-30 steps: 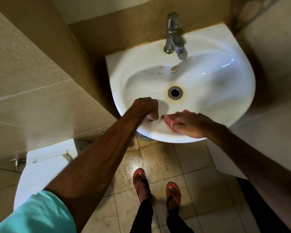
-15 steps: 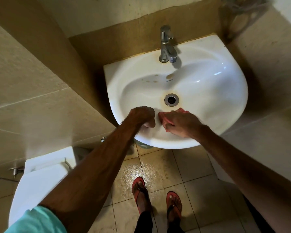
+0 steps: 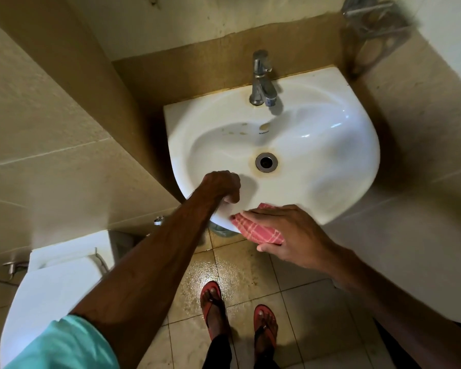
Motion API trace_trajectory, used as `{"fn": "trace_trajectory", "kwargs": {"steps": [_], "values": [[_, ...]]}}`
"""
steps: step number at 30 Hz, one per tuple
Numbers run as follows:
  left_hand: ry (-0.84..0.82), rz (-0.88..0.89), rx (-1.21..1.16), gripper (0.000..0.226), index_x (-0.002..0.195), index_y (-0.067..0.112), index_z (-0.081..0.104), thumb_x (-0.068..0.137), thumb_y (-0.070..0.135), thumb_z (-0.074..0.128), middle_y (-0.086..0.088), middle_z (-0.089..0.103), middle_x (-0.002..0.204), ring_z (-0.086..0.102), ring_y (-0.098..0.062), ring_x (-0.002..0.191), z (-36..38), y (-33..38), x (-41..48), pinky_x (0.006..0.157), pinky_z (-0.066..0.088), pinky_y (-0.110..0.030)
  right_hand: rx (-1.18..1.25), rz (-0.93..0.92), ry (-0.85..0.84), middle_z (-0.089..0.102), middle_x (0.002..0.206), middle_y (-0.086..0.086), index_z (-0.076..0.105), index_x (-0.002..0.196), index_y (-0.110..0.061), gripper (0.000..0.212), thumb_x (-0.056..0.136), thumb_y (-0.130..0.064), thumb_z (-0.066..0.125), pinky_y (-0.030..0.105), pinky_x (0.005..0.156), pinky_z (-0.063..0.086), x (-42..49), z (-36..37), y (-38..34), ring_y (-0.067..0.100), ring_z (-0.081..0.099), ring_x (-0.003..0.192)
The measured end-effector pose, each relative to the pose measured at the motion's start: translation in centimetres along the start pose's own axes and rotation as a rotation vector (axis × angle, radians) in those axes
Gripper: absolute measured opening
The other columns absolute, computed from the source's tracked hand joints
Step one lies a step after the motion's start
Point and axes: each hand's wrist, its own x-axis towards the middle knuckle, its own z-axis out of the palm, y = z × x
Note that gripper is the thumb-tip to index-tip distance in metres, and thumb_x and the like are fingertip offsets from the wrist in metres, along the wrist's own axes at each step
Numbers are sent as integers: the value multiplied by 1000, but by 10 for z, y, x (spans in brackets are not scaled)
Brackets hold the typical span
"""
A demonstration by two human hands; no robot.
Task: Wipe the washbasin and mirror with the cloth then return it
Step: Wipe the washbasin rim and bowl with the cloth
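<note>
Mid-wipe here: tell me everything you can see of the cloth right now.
The cloth is pink-red with paler check lines, looks like thin woven fabric, and is folded into a small pad. It lies over the near front rim of the white washbasin, part of it hanging past the edge above the floor. The right hand holds it, straight fingers on top, thumb at its lower edge. The left hand, gripping the rim, does not touch it.

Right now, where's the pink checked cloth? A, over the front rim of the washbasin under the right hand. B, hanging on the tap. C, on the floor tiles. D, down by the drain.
A: the cloth lies over the front rim of the washbasin, held by the right hand, fingers flat on top and thumb below.
</note>
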Motion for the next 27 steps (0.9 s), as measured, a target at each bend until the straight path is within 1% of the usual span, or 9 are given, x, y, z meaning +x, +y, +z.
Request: {"fn": "trace_trajectory", "kwargs": {"steps": [2, 4, 7, 10, 13, 16, 21, 24, 27], "values": [[-1, 6, 43, 51, 142, 17, 46, 91, 16, 52, -3, 47, 145, 51, -26, 128, -1, -1, -1, 87, 43, -34, -40, -22, 124, 75, 125, 5, 62, 141, -21, 97, 54, -36, 102, 38, 98, 48, 10, 15, -12, 21, 76, 103], [55, 36, 102, 48, 140, 20, 48, 93, 17, 52, -1, 48, 142, 52, -25, 126, 0, -1, -4, 84, 42, -32, -51, 2, 179, 77, 121, 5, 65, 138, -18, 100, 47, -32, 105, 44, 93, 60, 21, 27, -24, 21, 77, 97], [107, 79, 148, 43, 137, 22, 52, 94, 17, 49, -2, 48, 140, 52, -24, 124, 5, -2, -5, 81, 38, -30, -93, 31, 220, 77, 119, 4, 68, 134, -16, 102, 40, -27, 106, 38, 88, 62, 27, 40, -35, 20, 77, 99], [55, 62, 108, 47, 139, 24, 49, 92, 17, 51, 0, 44, 145, 49, -24, 127, 1, -2, -6, 85, 38, -29, -158, -4, 298, 76, 122, 5, 66, 135, -14, 95, 48, -23, 103, 35, 93, 56, 19, 48, -32, 21, 74, 107], [-29, 33, 52, 56, 144, 25, 46, 90, 26, 56, 2, 40, 152, 41, -21, 137, -7, -5, -7, 106, 37, -33, -231, -68, 359, 75, 125, 5, 66, 136, -15, 85, 58, -25, 99, 36, 99, 52, 0, 49, -10, 22, 73, 111], [-8, 23, 41, 70, 147, 30, 44, 78, 40, 54, 6, 40, 154, 40, -18, 140, -6, -5, -11, 108, 33, -30, -307, -137, 436, 75, 125, 3, 64, 136, -17, 74, 68, -24, 92, 38, 104, 46, -25, 41, 31, 22, 72, 113], [-23, 8, 37, 54, 146, 20, 42, 93, 16, 52, -3, 42, 148, 44, -27, 134, -6, -1, -12, 110, 41, -43, -386, -151, 468, 72, 130, 2, 60, 137, -18, 71, 70, -26, 83, 43, 107, 45, -48, 23, 67, 23, 66, 119], [-3, 22, 61, 55, 147, 20, 42, 94, 14, 51, -4, 40, 151, 43, -27, 135, -4, 2, -14, 109, 42, -42, -365, -136, 490, 71, 131, 0, 64, 137, -19, 62, 76, -28, 76, 44, 107, 42, -47, 25, 60, 22, 64, 121], [21, 9, 77, 54, 148, 19, 42, 94, 13, 51, -5, 41, 152, 44, -27, 136, 1, 4, -14, 107, 41, -39, -312, -147, 499, 73, 129, 0, 66, 136, -19, 64, 75, -26, 84, 44, 104, 44, -39, 35, 46, 22, 68, 117]]}}
